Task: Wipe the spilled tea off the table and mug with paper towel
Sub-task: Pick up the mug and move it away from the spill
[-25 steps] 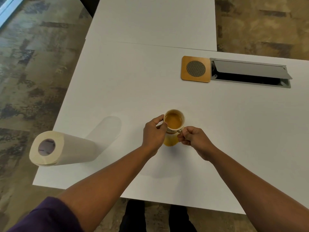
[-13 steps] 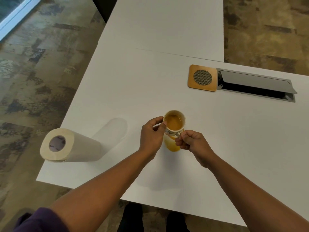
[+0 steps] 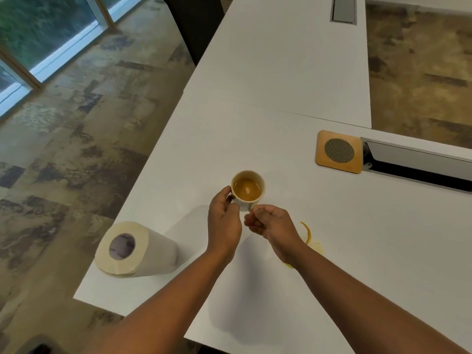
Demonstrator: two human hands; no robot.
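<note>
White table [image 3: 255, 118] filled the view, patterned floor [image 3: 76, 149] to its left. I noted both hands on the mug [image 3: 247, 189] of tea: left hand [image 3: 224, 221] curled round its side, right hand [image 3: 273, 224] pinching the handle. Spilled tea [image 3: 310, 241] lay right of the right wrist (partly hidden). Paper towel roll [image 3: 132, 250] stood near the table's left edge.

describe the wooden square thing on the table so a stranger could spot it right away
On the long white table, look past the cream mug of tea toward the far right. Against the open grey cable hatch lies a flat square wooden coaster, the only tan item there, with a round grey mesh disc in its middle.
</note>
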